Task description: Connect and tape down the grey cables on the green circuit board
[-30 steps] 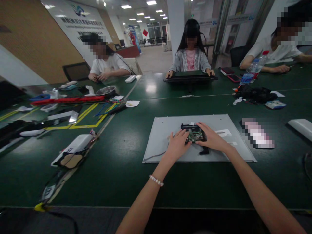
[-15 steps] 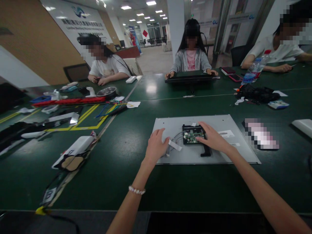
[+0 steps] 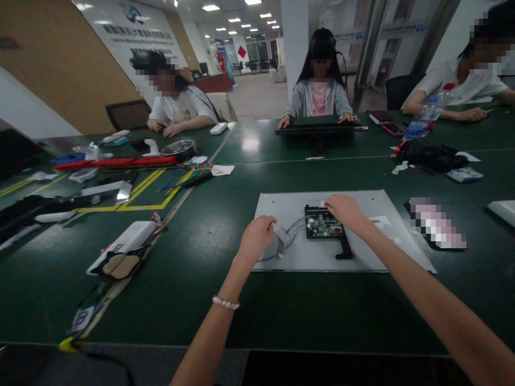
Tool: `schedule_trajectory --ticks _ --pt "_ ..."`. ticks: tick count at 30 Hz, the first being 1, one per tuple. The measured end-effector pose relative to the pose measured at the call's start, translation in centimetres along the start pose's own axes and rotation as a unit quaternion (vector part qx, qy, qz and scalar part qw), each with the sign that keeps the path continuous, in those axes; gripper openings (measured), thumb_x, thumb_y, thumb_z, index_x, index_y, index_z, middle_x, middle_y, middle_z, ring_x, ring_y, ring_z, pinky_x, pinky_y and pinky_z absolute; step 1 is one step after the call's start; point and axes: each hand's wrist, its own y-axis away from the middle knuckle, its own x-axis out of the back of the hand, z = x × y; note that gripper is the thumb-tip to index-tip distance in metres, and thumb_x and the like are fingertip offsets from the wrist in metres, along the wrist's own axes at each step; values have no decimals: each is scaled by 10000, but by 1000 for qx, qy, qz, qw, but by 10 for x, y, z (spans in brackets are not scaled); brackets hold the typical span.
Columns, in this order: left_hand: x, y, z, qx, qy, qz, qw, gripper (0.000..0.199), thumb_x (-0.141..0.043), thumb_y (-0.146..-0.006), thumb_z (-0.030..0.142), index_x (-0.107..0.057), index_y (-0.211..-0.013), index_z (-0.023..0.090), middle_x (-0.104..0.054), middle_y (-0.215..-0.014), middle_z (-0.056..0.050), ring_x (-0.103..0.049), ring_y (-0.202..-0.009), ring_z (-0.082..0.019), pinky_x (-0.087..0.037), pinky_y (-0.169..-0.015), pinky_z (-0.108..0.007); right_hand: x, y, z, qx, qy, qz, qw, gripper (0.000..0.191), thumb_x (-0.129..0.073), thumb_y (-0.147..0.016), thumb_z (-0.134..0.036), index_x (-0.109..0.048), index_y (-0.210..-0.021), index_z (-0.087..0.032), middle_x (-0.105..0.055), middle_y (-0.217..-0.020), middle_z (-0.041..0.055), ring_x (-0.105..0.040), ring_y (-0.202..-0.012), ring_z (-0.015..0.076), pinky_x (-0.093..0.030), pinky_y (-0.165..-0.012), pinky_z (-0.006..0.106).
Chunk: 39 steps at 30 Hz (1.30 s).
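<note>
A flat grey panel [image 3: 370, 257] lies on the green table. On it sits a green circuit board [image 3: 322, 228] in a black frame [image 3: 345, 249]. Grey cables [image 3: 295, 228] loop out from the board's left side and carry a white label [image 3: 280, 234]. My left hand [image 3: 256, 238] pinches this label at its upper left end, over the panel's left part. At the upper right corner of the board, my right hand [image 3: 345, 210] has its fingers drawn together beside a small white tab [image 3: 323, 203]; the fingertips' exact grip is hidden.
A pixelated pink phone-like object [image 3: 436, 222] lies right of the panel. A white battery-like pack [image 3: 124, 246] with wires is at left. Across the table, a person holds a black monitor [image 3: 322, 128]. A plastic bottle [image 3: 426, 115] and black bundle [image 3: 426, 157] stand at the right back.
My left hand has closed from spread fingers into a pinch, and the label has shifted left and up. My right hand has moved up off the board, its fingers now drawn together.
</note>
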Motion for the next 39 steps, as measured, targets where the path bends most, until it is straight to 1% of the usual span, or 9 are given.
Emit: schedule_trajectory --ticks 4,8,13,17,22,26,31,34,39 --pt "9 -9 -12 38 -26 8 999 330 -437 -839 100 -705 -1011 188 -698 -993 -77 -652 -882 -202 -496 -856 -315 5 -4 0 2 15 -6 1000 277 -465 -926 -227 -729 -1003 -191 -731 -995 123 -666 -972 243 -500 -815 323" --pt "5 -11 -18 42 -27 11 999 352 -452 -837 104 -667 -1102 187 -667 -1056 -83 -642 -913 -201 -496 -870 -319 11 -8 3 27 16 -16 999 248 -539 -903 -299 -721 -1047 -209 -724 -1047 110 -657 -1000 249 -501 -813 326" --pt "-6 -8 -16 36 -63 66 995 390 -503 -858 163 -574 -1241 174 -569 -1250 -121 -543 -1144 -269 -458 -962 -402 12 -12 3 58 26 -38 997 206 -543 -904 -245 -742 -947 -213 -732 -994 105 -673 -939 241 -496 -776 315" --pt "-7 -5 -13 26 -78 90 993 374 -507 -872 181 -559 -1243 181 -517 -1329 -127 -470 -1232 -296 -433 -996 -449 12 -12 1 65 34 -45 996 259 -483 -928 -203 -740 -907 -187 -730 -964 123 -677 -912 247 -494 -757 327" --pt "-4 -2 -9 21 -78 118 990 350 -487 -893 179 -550 -1237 190 -492 -1357 -131 -409 -1309 -295 -387 -1050 -475 11 -12 5 69 24 -39 997 255 -484 -941 -265 -721 -1006 -197 -720 -1044 105 -662 -975 238 -488 -813 318" --pt "-9 4 8 -39 -40 119 991 333 -452 -928 202 -527 -1252 174 -485 -1382 -131 -357 -1370 -263 -327 -1116 -459 11 -16 8 83 15 -43 995 249 -529 -922 -286 -698 -1085 -204 -706 -1105 96 -653 -1005 235 -490 -830 311" --pt "-21 11 47 -151 14 40 988 393 -454 -940 244 -446 -1331 199 -449 -1451 -105 -314 -1409 -239 -291 -1140 -490 11 -18 9 98 15 -61 993 205 -545 -909 -228 -727 -998 -203 -730 -998 101 -670 -953 220 -484 -821 287" --pt "-24 13 65 -177 13 6 984 426 -445 -948 268 -407 -1366 193 -409 -1490 -98 -287 -1424 -226 -265 -1157 -483 10 -18 11 96 10 -63 993 201 -553 -893 -193 -733 -980 -216 -736 -985 86 -670 -956 217 -478 -825 281" --pt "-32 9 89 -196 -11 -24 980 492 -435 -954 335 -361 -1409 164 -365 -1516 -126 -255 -1438 -245 -273 -1153 -474 13 -27 8 66 -6 -36 997 249 -490 -925 -220 -721 -1018 -207 -715 -1079 89 -655 -1001 231 -477 -837 304"
